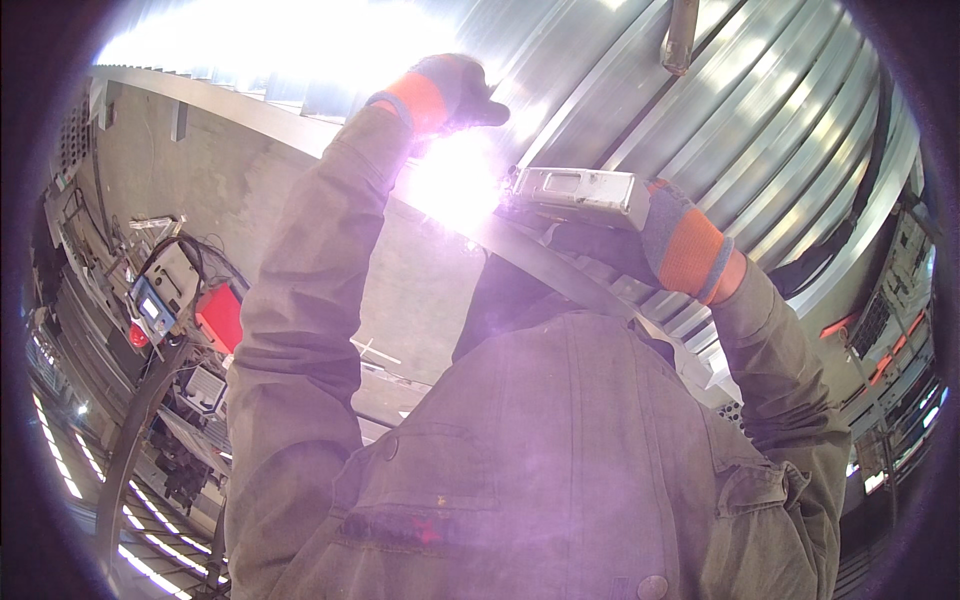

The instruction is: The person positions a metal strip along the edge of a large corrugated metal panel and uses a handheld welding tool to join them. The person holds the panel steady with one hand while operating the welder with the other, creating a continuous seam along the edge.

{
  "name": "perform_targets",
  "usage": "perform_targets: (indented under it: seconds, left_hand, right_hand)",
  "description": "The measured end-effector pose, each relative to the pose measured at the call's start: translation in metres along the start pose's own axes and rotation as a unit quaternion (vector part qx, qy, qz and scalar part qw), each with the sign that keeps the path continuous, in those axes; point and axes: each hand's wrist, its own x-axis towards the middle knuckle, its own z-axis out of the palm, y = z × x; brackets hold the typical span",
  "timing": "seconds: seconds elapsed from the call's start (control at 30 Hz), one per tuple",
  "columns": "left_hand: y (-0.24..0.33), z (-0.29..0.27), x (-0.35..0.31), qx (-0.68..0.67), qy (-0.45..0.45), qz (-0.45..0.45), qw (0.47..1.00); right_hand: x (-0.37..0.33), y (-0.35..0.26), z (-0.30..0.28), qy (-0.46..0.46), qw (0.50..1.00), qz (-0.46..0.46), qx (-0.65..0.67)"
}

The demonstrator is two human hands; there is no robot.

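Observation:
A white-hot glare (455, 180) burns between my raised hands and washes out what lies behind it. Just above it is my left hand (440, 92), in a dark and orange glove, its fingers curled; what they hold, if anything, is lost in the brightness. My right hand (690, 242), gloved alike, grips the right end of a silver box-like piece (580, 195) with a recessed window in its side. The piece's left end reaches the edge of the glare. A dark shape (500, 305) hangs below it, partly behind my jacket. A flat metal bar (545, 265) slants beneath.
Ribbed shiny metal panels (790, 130) fill the upper right, with a brown rod-like end (679, 50) in front. A grey concrete surface (225, 165) lies left. Farther left stand a machine with a small screen (152, 308), a red box (218, 318) and cables. A dark cable (868, 175) curves at right.

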Motion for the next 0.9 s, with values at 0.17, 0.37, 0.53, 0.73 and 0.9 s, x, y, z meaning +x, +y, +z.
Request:
perform_targets:
  seconds: [0.17, 0.37, 0.53, 0.73, 0.9]
  left_hand:
    - [0.002, -0.001, 0.0, -0.024, -0.012, -0.014, 1.0]
    - [0.006, -0.005, -0.004, -0.001, -0.016, -0.014, 1.0]
    - [0.002, -0.004, -0.006, -0.045, 0.005, 0.006, 0.999]
    - [-0.001, -0.004, 0.0, -0.024, -0.012, 0.002, 1.0]
    - [-0.001, -0.002, 0.003, -0.02, -0.015, -0.015, 1.0]
  right_hand:
    - [0.0, 0.012, 0.002, 0.009, 1.0, 0.0, -0.027]
    - [0.002, 0.024, 0.003, 0.016, 0.998, -0.066, -0.004]
    - [0.0, 0.01, -0.002, -0.016, 0.999, 0.002, -0.034]
    - [-0.002, -0.008, -0.003, -0.019, 0.996, 0.05, -0.07]
    - [-0.007, 0.024, -0.007, 0.01, 0.983, -0.056, -0.177]
